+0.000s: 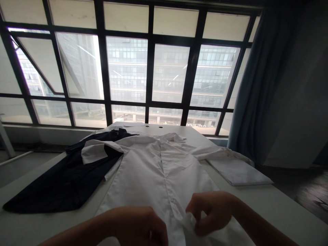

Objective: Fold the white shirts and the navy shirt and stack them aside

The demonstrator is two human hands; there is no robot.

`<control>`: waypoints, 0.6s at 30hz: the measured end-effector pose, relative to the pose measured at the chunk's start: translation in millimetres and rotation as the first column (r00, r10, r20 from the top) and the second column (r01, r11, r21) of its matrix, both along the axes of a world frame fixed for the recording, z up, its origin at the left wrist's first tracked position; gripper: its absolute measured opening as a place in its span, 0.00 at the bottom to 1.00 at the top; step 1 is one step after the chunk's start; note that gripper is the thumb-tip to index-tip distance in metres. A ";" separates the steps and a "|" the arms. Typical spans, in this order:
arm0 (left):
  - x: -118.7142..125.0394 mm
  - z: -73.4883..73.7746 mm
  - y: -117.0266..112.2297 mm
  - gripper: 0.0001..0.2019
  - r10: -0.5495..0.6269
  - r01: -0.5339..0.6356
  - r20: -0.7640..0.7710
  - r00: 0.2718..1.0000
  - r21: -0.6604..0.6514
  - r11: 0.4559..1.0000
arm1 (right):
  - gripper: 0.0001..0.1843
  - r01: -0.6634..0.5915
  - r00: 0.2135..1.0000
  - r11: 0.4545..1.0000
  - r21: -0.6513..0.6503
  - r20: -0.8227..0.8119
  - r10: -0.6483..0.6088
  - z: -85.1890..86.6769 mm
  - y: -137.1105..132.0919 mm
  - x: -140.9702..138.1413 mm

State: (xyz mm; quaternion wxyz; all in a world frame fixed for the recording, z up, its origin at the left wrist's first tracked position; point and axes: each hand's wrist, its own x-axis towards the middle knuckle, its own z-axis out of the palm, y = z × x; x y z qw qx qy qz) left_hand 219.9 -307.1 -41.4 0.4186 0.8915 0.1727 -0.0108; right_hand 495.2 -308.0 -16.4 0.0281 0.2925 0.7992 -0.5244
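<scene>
A white button-front shirt lies face up and spread out on a white table, its collar at the far end and a chest pocket showing. My right hand pinches a gathered fold of the shirt's lower front between fingers and thumb. Just left of it, my left hand sits curled on the shirt's lower front, its fingertips hidden. One shirt sleeve lies folded over a dark navy garment on the left.
A flat white cloth or sleeve panel lies at the table's right edge. Behind the table stands a large dark-framed window, with a blue curtain at the right. Dark floor lies beyond the table's right edge.
</scene>
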 end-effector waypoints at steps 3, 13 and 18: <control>-14.8 0.3 20.2 0.11 -0.062 0.062 -0.027 0.998 -0.017 0.998 | 0.27 -0.140 0.988 0.974 -0.177 0.044 0.150 -0.8 2.9 5.3; -78.3 -29.8 116.0 0.41 0.483 -0.366 -0.140 0.864 0.485 0.794 | 0.29 0.417 0.848 0.749 0.514 0.075 -0.524 -34.8 76.8 91.0; -79.6 -29.1 113.9 0.52 0.503 -0.337 -0.297 0.812 0.465 0.818 | 0.33 0.485 0.817 0.768 0.418 0.097 -0.568 -49.4 93.3 129.3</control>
